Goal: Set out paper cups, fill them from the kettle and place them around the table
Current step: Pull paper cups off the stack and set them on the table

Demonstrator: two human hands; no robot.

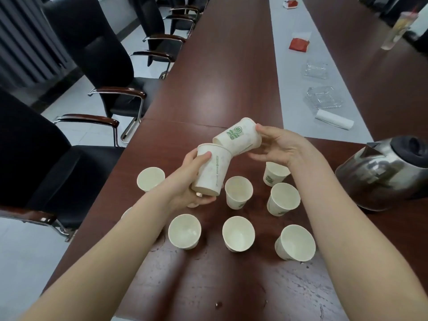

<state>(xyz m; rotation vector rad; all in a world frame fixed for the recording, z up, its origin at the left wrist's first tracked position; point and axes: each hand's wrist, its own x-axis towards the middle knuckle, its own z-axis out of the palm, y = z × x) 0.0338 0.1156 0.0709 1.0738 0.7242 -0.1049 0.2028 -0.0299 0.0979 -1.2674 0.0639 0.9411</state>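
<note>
Left hand (185, 181) grips upright cup (212, 172), right hand (280, 147) grips tilted cup (238, 137), forearm (129, 230) half-hides cups (126, 213)

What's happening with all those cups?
A person's left hand grips one white paper cup and the right hand a green-printed paper cup; the two touch above the brown wooden table. More white cups stand upright below, seemingly empty. The shiny steel kettle sits untouched at the right.

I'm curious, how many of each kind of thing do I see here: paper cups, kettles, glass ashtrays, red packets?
Paper cups standing in plain view: 7
Paper cups held: 2
Kettle: 1
Glass ashtrays: 2
Red packets: 2
Total: 14, leaving out cups hidden behind the left forearm.
</note>
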